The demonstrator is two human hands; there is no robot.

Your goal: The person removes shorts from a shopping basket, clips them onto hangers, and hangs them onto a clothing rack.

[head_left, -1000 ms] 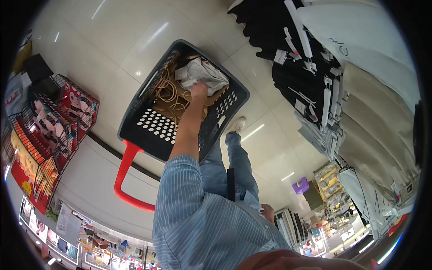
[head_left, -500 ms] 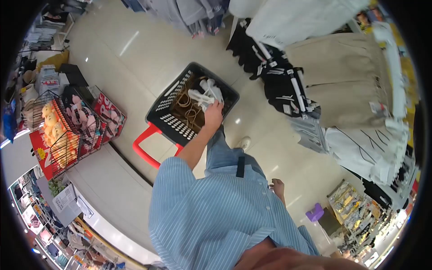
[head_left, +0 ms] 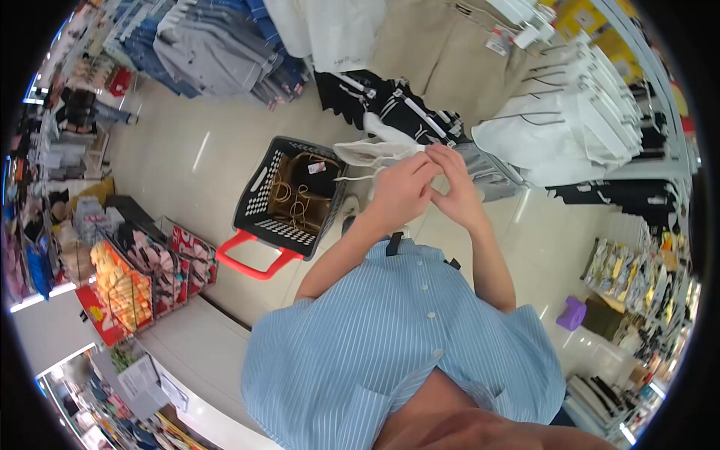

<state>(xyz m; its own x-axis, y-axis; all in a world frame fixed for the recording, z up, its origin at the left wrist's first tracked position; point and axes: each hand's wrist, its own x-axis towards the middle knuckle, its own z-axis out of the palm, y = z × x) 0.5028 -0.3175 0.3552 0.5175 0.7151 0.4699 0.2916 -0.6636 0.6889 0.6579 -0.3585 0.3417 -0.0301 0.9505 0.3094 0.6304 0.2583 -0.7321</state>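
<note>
In front of my chest, my left hand (head_left: 403, 193) is closed on a white cloth item (head_left: 371, 154) with thin white strings hanging from it. My right hand (head_left: 457, 187) meets it at the fingertips, its fingers and thumb pinching the cloth's near end. The item's full shape is hidden behind the hands. Below and to the left, a black shopping basket (head_left: 253, 193) with a red handle (head_left: 259, 271) stands on the floor. Inside it are a brown paper bag (head_left: 319, 206) with twisted cord handles and a black item (head_left: 321, 180) with a white tag.
Racks of white tops (head_left: 577, 142), beige trousers (head_left: 450, 52) and black garments stand ahead and to the right. Grey and blue shirts (head_left: 210, 49) hang at the far left. A wire basket of orange plush toys (head_left: 120, 285) is beside a white counter (head_left: 187, 337).
My left hand has lifted the white item out of the basket and brought it up to the right. My right hand has risen from my side to meet it. The view has turned.
</note>
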